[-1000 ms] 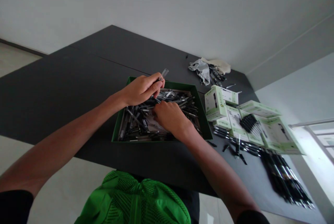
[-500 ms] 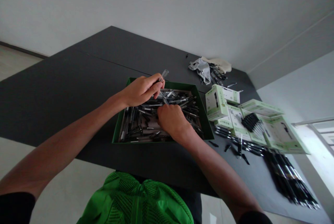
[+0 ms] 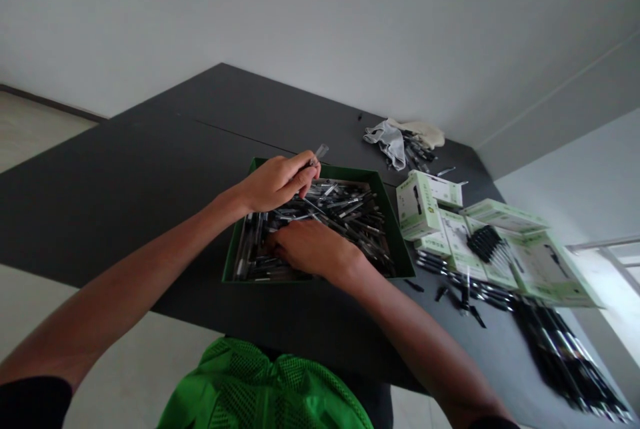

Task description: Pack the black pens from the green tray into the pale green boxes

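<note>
The left hand (image 3: 286, 182) pinches a clear plastic pen piece (image 3: 322, 150) between closed fingers, its see-through end poking out above the far side of the green box (image 3: 393, 229). That box sits on the dark table (image 3: 145, 175), filled with jumbled pen parts (image 3: 350, 205). The right hand (image 3: 315, 245) reaches down among them, fingers curled (their tips are hidden, so I cannot tell whether they hold anything). To the right stand white-and-green pen cartons (image 3: 419, 205), and nearer lie black pens (image 3: 570, 355) in a blurred row.
</note>
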The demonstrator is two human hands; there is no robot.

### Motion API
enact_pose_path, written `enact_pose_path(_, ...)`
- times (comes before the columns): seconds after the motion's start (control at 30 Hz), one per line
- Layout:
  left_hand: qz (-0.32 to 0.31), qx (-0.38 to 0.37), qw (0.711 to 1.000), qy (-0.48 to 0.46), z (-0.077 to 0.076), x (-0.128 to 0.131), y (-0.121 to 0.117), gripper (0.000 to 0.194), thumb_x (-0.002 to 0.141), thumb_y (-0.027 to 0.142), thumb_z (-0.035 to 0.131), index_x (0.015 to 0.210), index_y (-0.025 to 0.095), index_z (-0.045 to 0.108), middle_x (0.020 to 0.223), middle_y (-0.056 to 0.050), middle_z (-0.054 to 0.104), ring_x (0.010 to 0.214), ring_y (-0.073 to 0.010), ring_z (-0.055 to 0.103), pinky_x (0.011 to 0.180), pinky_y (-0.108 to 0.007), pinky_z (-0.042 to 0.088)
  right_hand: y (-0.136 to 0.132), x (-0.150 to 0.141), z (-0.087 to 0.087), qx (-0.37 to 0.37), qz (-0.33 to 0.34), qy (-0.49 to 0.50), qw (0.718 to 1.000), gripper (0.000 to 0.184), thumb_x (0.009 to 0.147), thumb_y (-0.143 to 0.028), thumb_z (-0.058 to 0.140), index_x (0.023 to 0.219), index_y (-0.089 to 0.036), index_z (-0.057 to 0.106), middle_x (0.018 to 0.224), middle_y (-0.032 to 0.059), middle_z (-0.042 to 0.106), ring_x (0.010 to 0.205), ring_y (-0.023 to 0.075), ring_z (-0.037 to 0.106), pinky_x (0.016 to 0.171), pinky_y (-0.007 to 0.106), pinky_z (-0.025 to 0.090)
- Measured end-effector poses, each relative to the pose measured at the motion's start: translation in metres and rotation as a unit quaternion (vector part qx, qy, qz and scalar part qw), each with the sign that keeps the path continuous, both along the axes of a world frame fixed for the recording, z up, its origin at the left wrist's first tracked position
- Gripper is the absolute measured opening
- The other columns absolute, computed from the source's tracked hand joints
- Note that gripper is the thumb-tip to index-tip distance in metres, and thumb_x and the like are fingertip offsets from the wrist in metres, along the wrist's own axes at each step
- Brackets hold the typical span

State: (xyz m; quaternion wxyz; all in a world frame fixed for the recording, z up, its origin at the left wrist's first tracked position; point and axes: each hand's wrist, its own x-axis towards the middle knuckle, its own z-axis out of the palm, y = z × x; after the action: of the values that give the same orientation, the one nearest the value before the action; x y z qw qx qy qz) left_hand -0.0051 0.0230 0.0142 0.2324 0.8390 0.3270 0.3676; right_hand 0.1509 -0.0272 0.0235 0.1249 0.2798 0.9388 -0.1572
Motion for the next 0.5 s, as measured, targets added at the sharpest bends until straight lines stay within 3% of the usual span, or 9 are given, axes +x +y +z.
enact_pose_path(0.3,0.003,0.003,1.0,0.007,0.0,0.0,0.0,0.025,0.112,0.034,0.039,0.1,0.02,0.055,0.07,0.002,0.066,0.058,-0.0117,0.062,0.064,-0.024,0.049,0.007,0.016,0.026,0.01,-0.056,-0.058,0.997,0.033,0.105,-0.018,0.051,0.117,-0.019,0.081,0.116,0.0144,0.081,0.11,0.0287,0.078,0.086,0.034,0.057)
enact_pose_path(0.5,0.009,-0.001,1.0,0.016,0.001,-0.001,-0.001,0.026,0.112,0.036,0.038,0.1,0.02,0.055,0.07,0.002,0.068,0.059,-0.0126,0.063,0.065,-0.025,0.049,0.014,0.026,0.026,0.01,-0.077,-0.054,0.996,0.032,0.102,-0.019,0.055,0.117,-0.023,0.084,0.116,0.0121,0.082,0.112,0.0287,0.077,0.088,0.034,0.056)
